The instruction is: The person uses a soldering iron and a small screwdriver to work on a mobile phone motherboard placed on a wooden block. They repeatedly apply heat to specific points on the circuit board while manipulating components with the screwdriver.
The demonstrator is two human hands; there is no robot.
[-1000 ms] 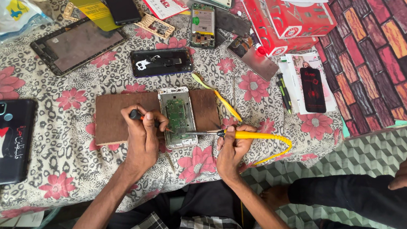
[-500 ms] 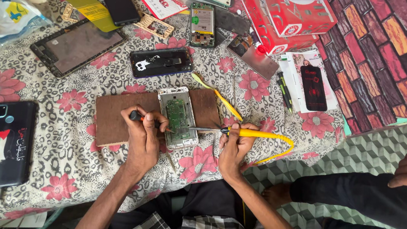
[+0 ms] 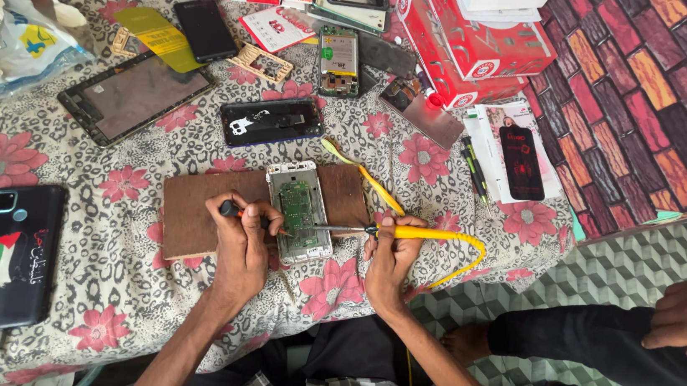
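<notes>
Both forearms reach up from the near edge of the flowered bedspread [image 3: 70, 150], wrists bent inward over the opened phone [image 3: 300, 210] lying on the brown board [image 3: 199, 208] near that edge. The left hand [image 3: 242, 246] is curled tight around a small dark-handled screwdriver [image 3: 233, 209] at the phone's left side. The right hand [image 3: 391, 261] grips a yellow-handled soldering iron [image 3: 407, 233], tip on the phone; loose parts crowd the far side.

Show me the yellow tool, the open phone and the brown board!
yellow tool [image 3: 419, 234], head view, on its yellow handle.
open phone [image 3: 299, 201], head view, on its green circuit board.
brown board [image 3: 191, 208], head view, on its bare left part.
</notes>
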